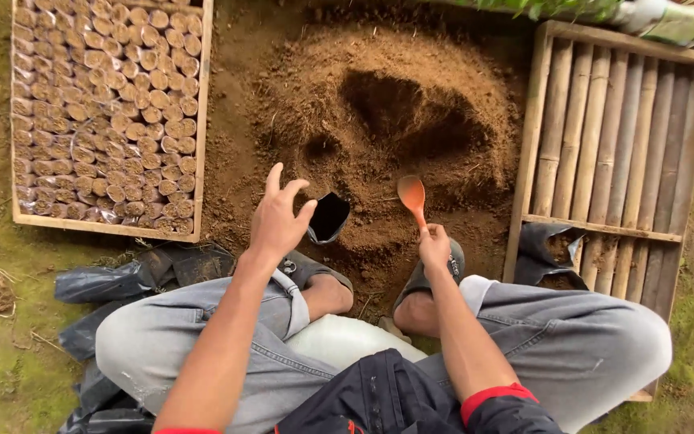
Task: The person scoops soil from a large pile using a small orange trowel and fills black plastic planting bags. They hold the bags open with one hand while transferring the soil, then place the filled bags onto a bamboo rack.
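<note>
Left hand (276, 219) is up with the fingers spread and loosely curled, not gripping anything, just hovering right beside the small black bag (329, 217). Right hand (434, 245) is closed around the handle of an orange spoon (413, 198), bowl pointing away toward the soil heap (387, 120).

The bag sits open-mouthed at the near edge of that heap, just left of the spoon, and it looks empty or dark inside, can't really tell. The heap has a scooped-out hollow in its middle. Left of the heap is a wooden tray (202, 120) packed tight with filled little bags. Right of the heap is a bamboo-slat tray (616, 128). Nearer the person than the heap, crumpled black plastic (122, 281) lies on the grass.
</note>
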